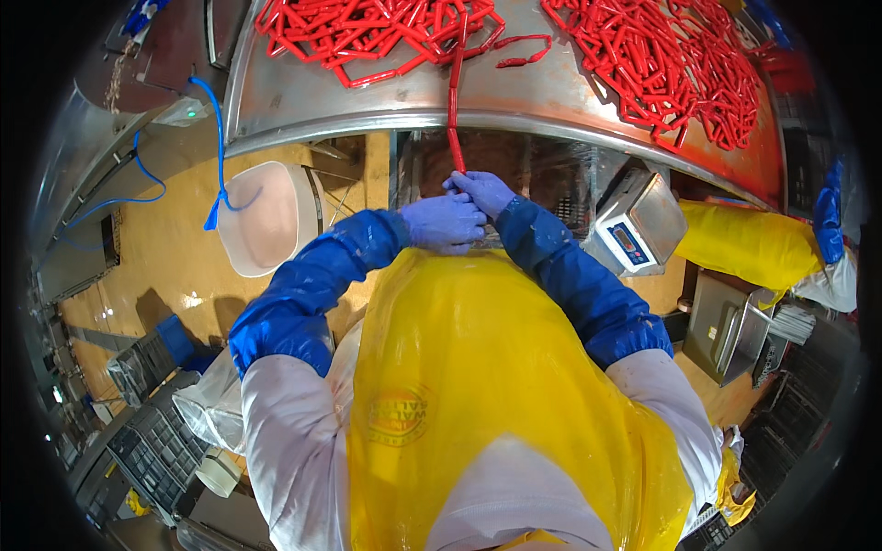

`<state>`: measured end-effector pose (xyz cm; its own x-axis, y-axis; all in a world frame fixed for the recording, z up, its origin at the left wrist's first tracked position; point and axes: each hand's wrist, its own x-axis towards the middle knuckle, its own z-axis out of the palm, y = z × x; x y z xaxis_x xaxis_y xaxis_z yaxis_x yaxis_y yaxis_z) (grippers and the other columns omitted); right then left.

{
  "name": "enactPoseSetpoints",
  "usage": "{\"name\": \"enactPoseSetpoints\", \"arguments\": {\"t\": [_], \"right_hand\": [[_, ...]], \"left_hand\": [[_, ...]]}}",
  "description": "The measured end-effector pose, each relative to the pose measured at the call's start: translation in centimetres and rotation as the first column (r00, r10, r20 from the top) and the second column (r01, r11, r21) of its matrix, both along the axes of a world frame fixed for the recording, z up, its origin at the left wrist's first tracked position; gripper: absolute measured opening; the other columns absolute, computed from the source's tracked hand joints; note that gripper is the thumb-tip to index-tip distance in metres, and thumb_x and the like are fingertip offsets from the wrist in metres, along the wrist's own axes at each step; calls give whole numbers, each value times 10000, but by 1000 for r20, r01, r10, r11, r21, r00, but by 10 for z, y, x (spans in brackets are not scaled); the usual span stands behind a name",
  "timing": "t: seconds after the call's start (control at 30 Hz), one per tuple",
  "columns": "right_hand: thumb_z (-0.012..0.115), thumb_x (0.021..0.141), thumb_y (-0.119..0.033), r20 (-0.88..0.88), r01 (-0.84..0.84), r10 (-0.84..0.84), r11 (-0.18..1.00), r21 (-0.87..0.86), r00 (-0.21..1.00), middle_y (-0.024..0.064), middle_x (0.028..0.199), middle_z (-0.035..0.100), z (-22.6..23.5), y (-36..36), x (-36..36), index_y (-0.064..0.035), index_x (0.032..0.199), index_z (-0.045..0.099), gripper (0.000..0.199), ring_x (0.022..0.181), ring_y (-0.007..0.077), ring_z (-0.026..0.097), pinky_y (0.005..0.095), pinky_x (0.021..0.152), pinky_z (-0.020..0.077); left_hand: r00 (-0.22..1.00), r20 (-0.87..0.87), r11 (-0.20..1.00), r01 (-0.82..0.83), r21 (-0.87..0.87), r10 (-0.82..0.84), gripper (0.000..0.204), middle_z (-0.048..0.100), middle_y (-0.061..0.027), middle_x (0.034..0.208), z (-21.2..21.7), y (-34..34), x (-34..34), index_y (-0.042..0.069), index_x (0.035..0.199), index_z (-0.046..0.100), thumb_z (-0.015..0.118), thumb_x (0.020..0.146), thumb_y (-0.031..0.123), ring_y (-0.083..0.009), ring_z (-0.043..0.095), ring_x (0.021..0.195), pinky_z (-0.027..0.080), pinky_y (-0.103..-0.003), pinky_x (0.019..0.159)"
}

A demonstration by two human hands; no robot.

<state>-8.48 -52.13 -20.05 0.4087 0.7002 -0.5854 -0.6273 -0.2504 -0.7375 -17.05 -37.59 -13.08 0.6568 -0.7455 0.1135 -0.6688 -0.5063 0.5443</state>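
A chain of red linked sausages (453, 106) hangs from the steel table over its near edge down to my hands. My right hand (484, 192), in a purple glove, is closed around the chain's lower part. My left hand (445, 224), also gloved in purple, is just below and to the left, touching or nearly touching the right. Its fingers are curled in, and what they hold, if anything, is hidden. A pile of red sausages (367, 32) lies on the table where the chain starts. Beneath my hands is a dark plastic crate (432, 170) with clear film.
The steel table (514, 92) bears another sausage heap (671, 73) at the right. A scale (634, 230) stands right of the crate. A white tub (266, 216) and blue hose (218, 138) are left. A person in a yellow apron (749, 243) stands at the right.
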Motion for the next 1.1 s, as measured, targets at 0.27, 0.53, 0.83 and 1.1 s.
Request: {"name": "enactPoseSetpoints", "arguments": {"t": [0.27,0.53,0.83,1.1], "right_hand": [[558,938,-118,878,-44,130,991,-123,460,202,1113,666,44,-32,-3,-74,1108,646,196,1044,422,627,471,875,512],[626,760,-108,871,-43,484,871,-489,-81,40,1233,644,55,-33,1,-180,981,698,243,1152,296,594,521,903,453],[554,994,-483,256,-211,408,803,-558,876,57,1261,650,-46,-50,38,-173,1188,704,395,1072,254,623,426,884,517],[555,1017,-534,-465,29,94,968,251,880,-3,972,653,12,84,-13,-43,1272,624,558,752,70,565,253,609,487]], "left_hand": [[867,292,886,-450,114,403,514,602,-99,1130,14,12,18,56,1354,526,604,847,102,-298,576,1137,362,-492,1117],[869,336,814,-471,341,362,52,555,-78,797,24,18,-6,124,809,578,615,809,160,-268,580,804,407,-427,708],[456,-800,-494,-629,-600,391,203,563,-96,821,28,76,-72,73,780,496,474,975,124,-276,575,825,471,-451,970],[523,-852,-798,-527,-292,-34,206,489,-67,753,21,65,-104,96,770,466,498,963,157,-250,502,781,401,-467,1041]]}}
